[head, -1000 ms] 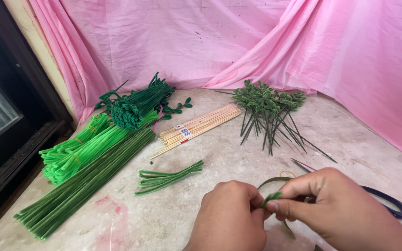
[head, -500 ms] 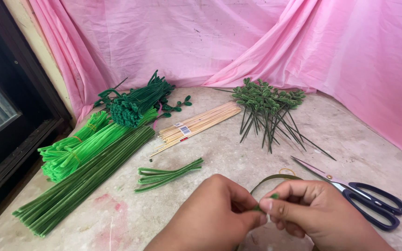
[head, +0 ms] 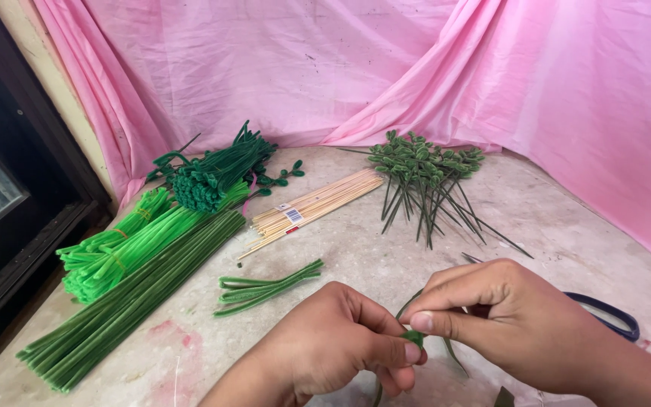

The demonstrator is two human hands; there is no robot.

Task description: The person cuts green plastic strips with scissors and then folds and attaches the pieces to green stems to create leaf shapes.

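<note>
My left hand (head: 333, 347) and my right hand (head: 499, 316) meet near the bottom middle, both pinching a short dark green pipe cleaner (head: 414, 337) between thumbs and forefingers. A thin green loop of it curls up behind my fingers and a tail runs down to the right. The hands are over a mottled stone tabletop (head: 356, 249). A small bunch of bent green pipe cleaners (head: 265, 287) lies just left of my left hand.
At left lie long dark green stems (head: 129, 301), bright green pipe cleaners (head: 126, 245) and a dark green bundle (head: 216, 177). A pack of thin wooden skewers (head: 314, 203) lies mid-table. Finished leafy stems (head: 423, 173) are piled at the back. Blue-handled scissors (head: 604, 316) lie behind my right hand. Pink cloth (head: 416, 68) drapes the back.
Both hands have shifted slightly while working the green pipe cleaner; my right hand now covers most of the scissors that showed half a second ago.
</note>
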